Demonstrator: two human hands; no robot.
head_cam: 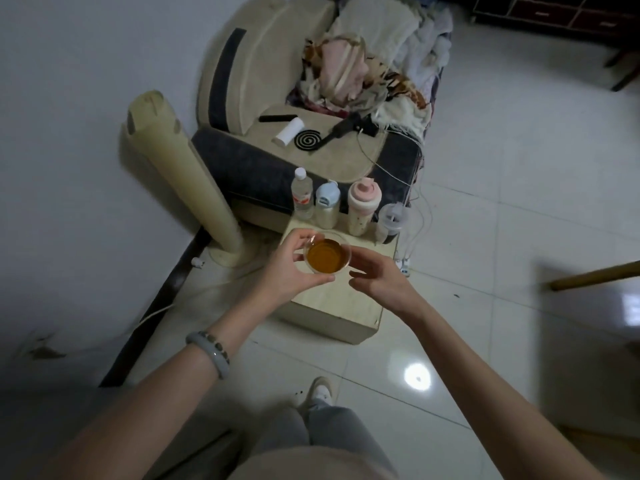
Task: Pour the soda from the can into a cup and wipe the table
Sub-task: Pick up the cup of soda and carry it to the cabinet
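Note:
A clear cup [327, 255] holding amber soda sits above the small beige table [341, 303]. My left hand [290, 268] wraps around the cup's left side, thumb below and fingers at its far rim. My right hand [377, 275] is just right of the cup with fingers spread; its fingertips come close to the rim, and I cannot tell whether they touch it. No can and no cloth are in view.
Along the table's far edge stand a water bottle [302, 194], a blue-capped bottle [327, 206], a pink-lidded tumbler [362, 209] and a clear lidded cup [391, 221]. A tower fan [180, 181] rises at the left. Behind is a sofa [311, 140] piled with clothes.

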